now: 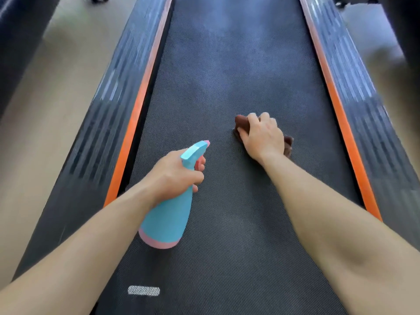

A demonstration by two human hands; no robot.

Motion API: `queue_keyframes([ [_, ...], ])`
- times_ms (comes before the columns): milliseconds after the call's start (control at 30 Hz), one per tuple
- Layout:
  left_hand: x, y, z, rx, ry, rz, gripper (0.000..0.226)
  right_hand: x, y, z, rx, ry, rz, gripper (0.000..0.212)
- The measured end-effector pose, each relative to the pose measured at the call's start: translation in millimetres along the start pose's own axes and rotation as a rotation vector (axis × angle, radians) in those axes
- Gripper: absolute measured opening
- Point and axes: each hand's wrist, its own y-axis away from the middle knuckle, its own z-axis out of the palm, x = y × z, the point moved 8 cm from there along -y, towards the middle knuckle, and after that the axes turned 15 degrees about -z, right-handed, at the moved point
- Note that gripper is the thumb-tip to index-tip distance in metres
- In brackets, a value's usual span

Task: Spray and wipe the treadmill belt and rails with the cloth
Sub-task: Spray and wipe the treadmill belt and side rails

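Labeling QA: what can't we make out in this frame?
Head view only:
cloth: mostly covered by the right hand; shape unclear.
spray bottle, gripped by the left hand: opaque, fill level hidden.
side rails: motion-blurred, wetness or dirt unreadable.
belt: far end cut by top edge.

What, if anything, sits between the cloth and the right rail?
Nothing visible. The right hand grips the cloth on the belt, and only bare belt lies between it and the right rail. The spray bottle, held by the left hand, is on the other side.
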Motion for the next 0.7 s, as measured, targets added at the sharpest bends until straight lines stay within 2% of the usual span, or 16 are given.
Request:
queue_keyframes([
  [100,-2,-5,-4,-0.012,0.025,-0.017,0.043,-46,54,-3,0.067,0.041,-0.267,0.041],
  [200,-4,-8,-6,-0.019,0.064,-0.043,0.041,-66,87,4,0.019,0.01,-0.5,0.041],
  [300,-6,-11,-7,-0.03,0.094,-0.048,0.041,-54,53,6,0.028,0.053,-0.476,0.044],
  [433,-8,-11,-13,-0.024,0.145,-0.038,0.041,-24,-26,9,0.018,0.021,-0.129,0.043],
  [500,-8,-10,-15,-0.022,0.157,-0.036,0.041,-32,-26,9,0.021,0.041,-0.109,0.042],
  [600,-9,-8,-18,-0.018,0.139,-0.047,0.042,-75,37,3,0.062,0.06,-0.338,0.043],
  [700,-11,-11,-21,-0.002,0.117,-0.077,0.029,-97,88,10,-0.029,-0.003,-0.589,0.043],
])
